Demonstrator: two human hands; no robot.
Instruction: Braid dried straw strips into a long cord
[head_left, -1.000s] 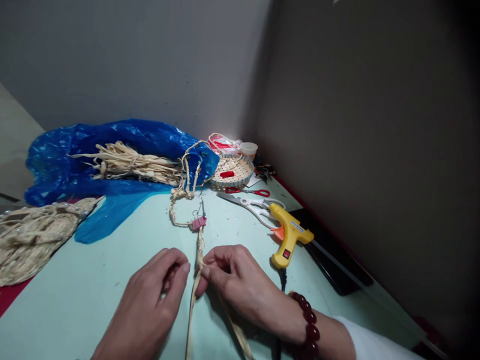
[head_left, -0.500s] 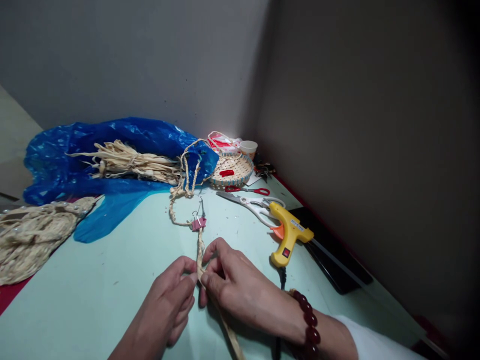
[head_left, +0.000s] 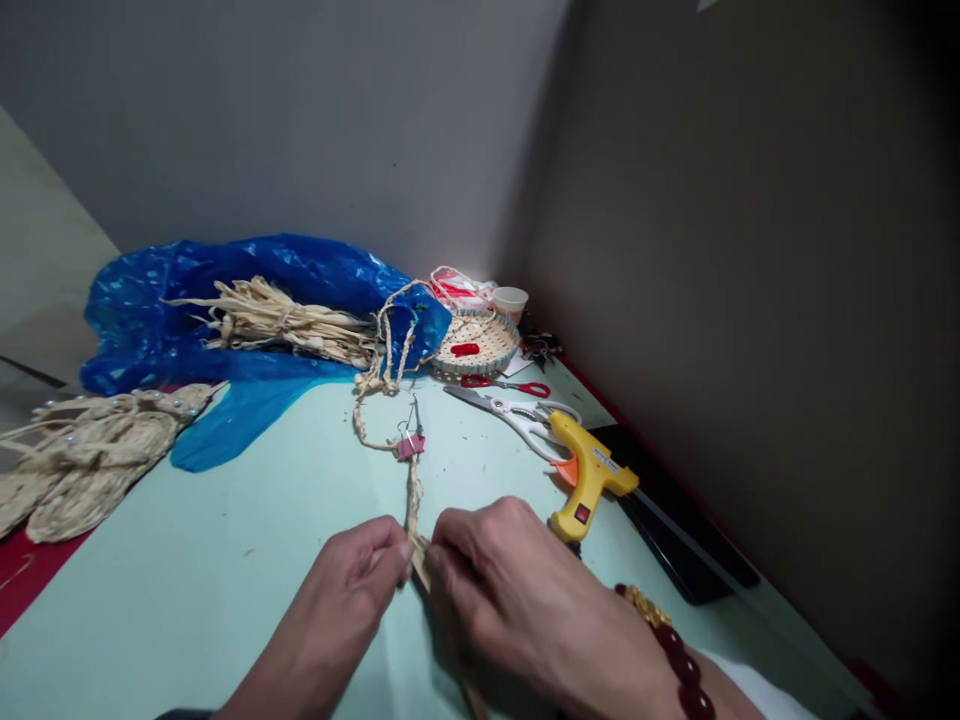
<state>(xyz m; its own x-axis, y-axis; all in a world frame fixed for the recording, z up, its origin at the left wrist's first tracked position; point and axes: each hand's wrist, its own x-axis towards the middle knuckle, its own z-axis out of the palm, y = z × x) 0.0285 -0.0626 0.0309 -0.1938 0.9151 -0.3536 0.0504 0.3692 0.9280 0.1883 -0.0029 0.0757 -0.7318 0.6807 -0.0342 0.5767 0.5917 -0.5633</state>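
Wall, one, grey [head_left: 300,120]: behind the table.
Table, one, pale green [head_left: 262,490]: red margin showing at its left and right edges.
Plastic bag, one, blue [head_left: 150,310]: crumpled along the far edge, left half; one flap lies flat toward the middle.
Slippers, woven, with pearl-like beads [head_left: 97,470]: at the left edge, partly over the red margin.
Flat object, one, black [head_left: 682,560]: along the right edge.
Husk strips, one tied bundle [head_left: 292,325]: lying on the bag.
Right hand [head_left: 487,575]: fingers curled, thumb and forefinger pinching a loose strand of the braided cord [head_left: 414,500]; some fingertips hidden.
Left hand [head_left: 375,570]: thumb and forefinger pressed together on the cord's left side, just beside the right hand.
Cord: lying on the table, centre; worked length runs from the hands toward the far edge, loops beyond, reaching the bag's right end.
Basket, one, shallow [head_left: 487,345]: near the far right corner.
Glue gun, one, yellow [head_left: 589,470]: near the right edge, beside the black object.
Scissors, white-handled [head_left: 499,405]: left of the glue gun.
Scissors, red-handled [head_left: 534,389]: between basket and white pair.
Cup, one [head_left: 510,302]: far right corner, behind the basket.
Bracelet, dark red beads [head_left: 679,660]: right wrist.
Binder clip, one, pink [head_left: 410,447]: on the cord.
Clip, one, red [head_left: 465,349]: in the basket.
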